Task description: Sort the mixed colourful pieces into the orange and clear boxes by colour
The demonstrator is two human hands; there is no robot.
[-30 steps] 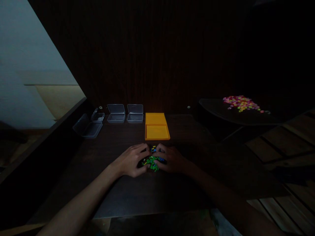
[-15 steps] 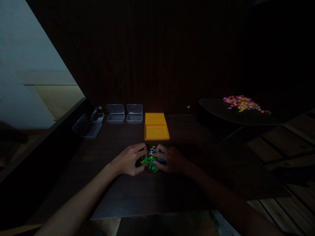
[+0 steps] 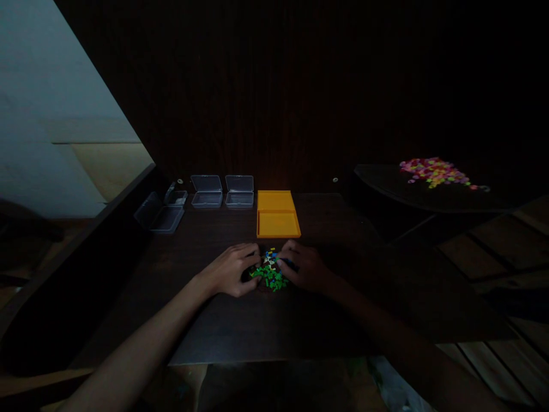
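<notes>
Both forearms reached forward. The left hand [image 3: 234, 270] curved, thumb parted from fingers; the right hand [image 3: 305, 266] bent, its hold unclear. Between them, small coloured pieces [image 3: 273, 279] lay heaped on the dark table [image 3: 257, 332], more exposed than a second earlier.

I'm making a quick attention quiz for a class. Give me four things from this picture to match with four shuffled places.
1. Clear boxes
2. Yellow box
3. Pink-and-yellow heap
4. Mostly green loose pieces

A. Between the left hand and the right hand
B. On the dark ledge at the right
C. Grouped toward the back left of the tabletop
D. Straight ahead, just beyond both hands

Pairs: 1-C, 2-D, 3-B, 4-A
</notes>
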